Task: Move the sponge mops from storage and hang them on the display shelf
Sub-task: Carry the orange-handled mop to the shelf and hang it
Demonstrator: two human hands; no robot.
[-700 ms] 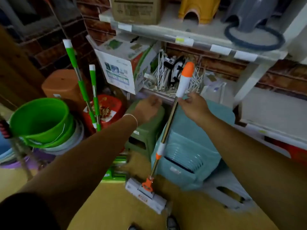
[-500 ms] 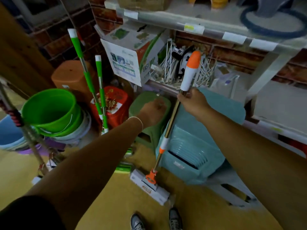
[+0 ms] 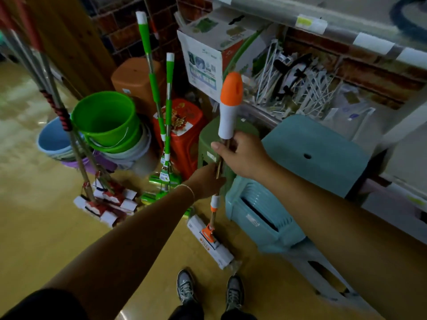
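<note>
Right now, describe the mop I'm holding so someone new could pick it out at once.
Start at the teal plastic stool under the shelf; just left of it both hands grip one upright metal pole. That is the orange-and-white sponge mop: orange-capped white handle, wrapped head on the floor, unlike the green-handled mops further left.

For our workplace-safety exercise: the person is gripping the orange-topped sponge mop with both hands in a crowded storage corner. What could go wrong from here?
1. The orange-topped mop stands close under the shelf edge; lifting it straight up could knock the shelf.
2. Its sponge head lies by the teal stool and could snag there.
3. The right hand and left hand hold only the thin pole; swinging it could topple the leaning green mops.
</note>
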